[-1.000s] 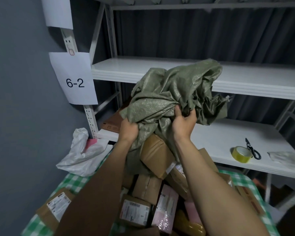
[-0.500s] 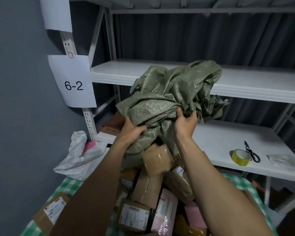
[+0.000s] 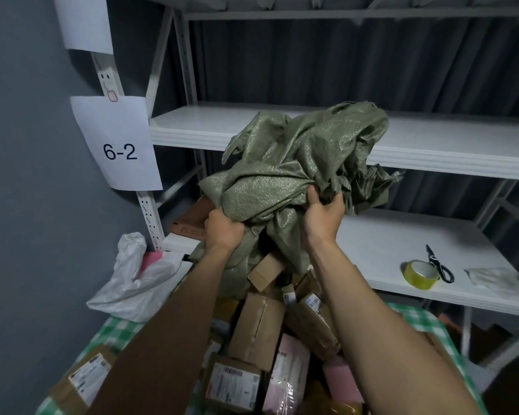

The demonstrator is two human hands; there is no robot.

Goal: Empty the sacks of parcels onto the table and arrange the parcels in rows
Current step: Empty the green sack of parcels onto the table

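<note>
I hold a crumpled green woven sack [image 3: 285, 172] bunched up above a heap of parcels. My left hand [image 3: 224, 230] grips its lower left folds and my right hand [image 3: 322, 215] grips a fold at its middle. Below the sack lies a pile of brown cardboard parcels [image 3: 256, 327] and pink mailers [image 3: 288, 372] on a table with a green checked cloth [image 3: 119, 330]. A small brown box [image 3: 265, 271] sticks out just under the sack's hanging edge. A labelled brown parcel [image 3: 84, 378] lies at the table's left.
White metal shelves stand behind the table; the lower shelf [image 3: 387, 244] bears a roll of yellow tape [image 3: 420, 274], black scissors [image 3: 439, 265] and a clear wrapper [image 3: 492, 280]. A white plastic bag [image 3: 132, 283] lies at left. A paper sign "6-2" [image 3: 119, 145] hangs on the post.
My left hand has shifted its hold higher on the sack's left folds, gathering it more tightly. The brown box under the sack has dropped lower toward the pile.
</note>
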